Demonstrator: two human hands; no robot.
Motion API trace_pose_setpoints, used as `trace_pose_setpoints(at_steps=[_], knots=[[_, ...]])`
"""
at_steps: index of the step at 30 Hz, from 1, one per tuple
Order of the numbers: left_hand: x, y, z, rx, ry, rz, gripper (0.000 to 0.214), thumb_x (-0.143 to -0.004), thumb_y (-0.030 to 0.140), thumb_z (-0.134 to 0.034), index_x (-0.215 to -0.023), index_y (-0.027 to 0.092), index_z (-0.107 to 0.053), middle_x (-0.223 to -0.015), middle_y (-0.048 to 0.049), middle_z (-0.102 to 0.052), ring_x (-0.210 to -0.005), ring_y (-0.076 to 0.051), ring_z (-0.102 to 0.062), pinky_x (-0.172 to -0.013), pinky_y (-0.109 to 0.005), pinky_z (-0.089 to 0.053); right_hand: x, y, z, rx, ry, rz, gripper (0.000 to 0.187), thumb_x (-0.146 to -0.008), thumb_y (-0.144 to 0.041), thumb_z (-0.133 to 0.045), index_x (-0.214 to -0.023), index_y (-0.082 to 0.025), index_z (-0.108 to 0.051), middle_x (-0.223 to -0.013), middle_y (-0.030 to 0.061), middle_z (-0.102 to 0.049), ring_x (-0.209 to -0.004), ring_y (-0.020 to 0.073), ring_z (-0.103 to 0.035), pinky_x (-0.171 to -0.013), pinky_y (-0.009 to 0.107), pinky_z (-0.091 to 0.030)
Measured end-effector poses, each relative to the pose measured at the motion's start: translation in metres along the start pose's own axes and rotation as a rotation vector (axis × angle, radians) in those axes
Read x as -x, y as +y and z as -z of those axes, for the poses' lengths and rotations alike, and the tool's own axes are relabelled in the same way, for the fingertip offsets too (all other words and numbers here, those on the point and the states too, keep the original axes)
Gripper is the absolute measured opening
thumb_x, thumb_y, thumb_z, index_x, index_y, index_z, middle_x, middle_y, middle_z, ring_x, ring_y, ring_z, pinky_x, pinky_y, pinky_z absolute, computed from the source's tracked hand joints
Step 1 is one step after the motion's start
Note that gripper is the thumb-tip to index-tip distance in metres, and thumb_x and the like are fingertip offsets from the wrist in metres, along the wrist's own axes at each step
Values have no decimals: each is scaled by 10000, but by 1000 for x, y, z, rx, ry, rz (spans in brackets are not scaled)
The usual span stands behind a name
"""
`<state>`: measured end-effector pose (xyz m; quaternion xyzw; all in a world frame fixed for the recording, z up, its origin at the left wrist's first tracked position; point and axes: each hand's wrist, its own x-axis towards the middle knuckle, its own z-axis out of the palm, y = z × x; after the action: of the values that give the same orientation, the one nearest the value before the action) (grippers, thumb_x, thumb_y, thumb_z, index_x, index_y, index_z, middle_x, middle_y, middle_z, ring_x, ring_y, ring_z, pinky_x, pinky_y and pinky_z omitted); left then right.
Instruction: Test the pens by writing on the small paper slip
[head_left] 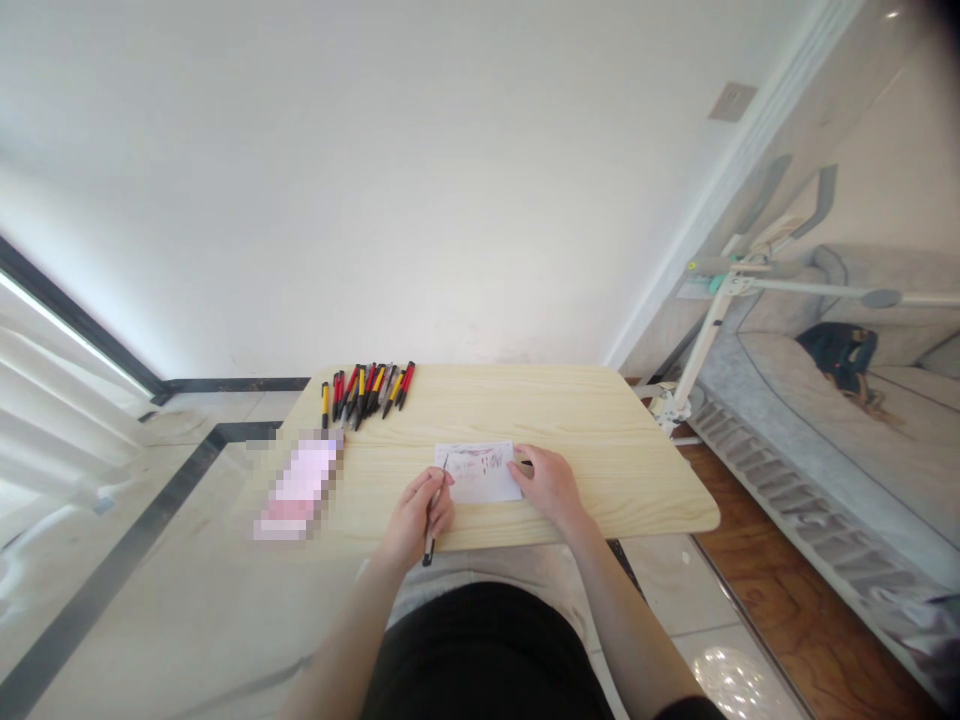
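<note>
My left hand is closed around a pen, its tip resting on the left edge of a small white paper marked with red and dark scribbles. My right hand lies on the paper's right edge, its fingers bent and pressing the sheet to the light wooden table. Several pens with red, yellow and black barrels lie in a loose row at the table's far left.
A blurred pink and white object lies at the table's left end. To the right stand a white lamp stand and a grey sofa. A white wall is behind the table, with tiled floor below.
</note>
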<state>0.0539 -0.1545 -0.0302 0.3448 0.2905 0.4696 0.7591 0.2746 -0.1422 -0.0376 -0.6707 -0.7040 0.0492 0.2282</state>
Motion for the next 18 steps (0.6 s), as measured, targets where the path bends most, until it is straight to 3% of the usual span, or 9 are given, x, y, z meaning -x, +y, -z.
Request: trace_pose_setpoints(at_steps=[5, 8, 12, 18], knots=[[0, 3, -1, 27, 9, -25, 182, -832, 334, -461, -761, 169, -485, -407, 102, -294, -308, -35, -280, -411, -183, -316, -1, -2, 1, 36, -12, -8, 362, -795, -401, -503, -1097, -212, -565, -985, 62, -654, -919, 201, -582, -814, 306, -399], [1, 5, -1, 16, 3, -25, 171, -833, 324, -467, -775, 169, -509, -401, 114, -315, -313, -23, -268, -622, -257, -452, -1, -3, 2, 55, -14, -4, 370, -799, -412, -492, -1105, -214, -560, -997, 63, -651, -924, 204, -581, -810, 305, -397], [2, 7, -1, 42, -17, -6, 159, -812, 322, -499, -770, 171, -527, -385, 129, -325, -313, -17, -260, -877, -384, -412, -2, -4, 1, 66, -17, -13, 361, -798, -415, -493, -1096, -225, -567, -991, 61, -654, -911, 210, -586, -792, 309, -402], [1, 8, -1, 56, -24, 9, 165, -817, 320, -491, -766, 170, -534, -368, 127, -336, -306, -17, -260, -950, -415, -364, -1, -3, 1, 35, -3, -3, 346, -781, -388, -529, -1087, -234, -580, -982, 61, -657, -931, 217, -581, -824, 322, -394]])
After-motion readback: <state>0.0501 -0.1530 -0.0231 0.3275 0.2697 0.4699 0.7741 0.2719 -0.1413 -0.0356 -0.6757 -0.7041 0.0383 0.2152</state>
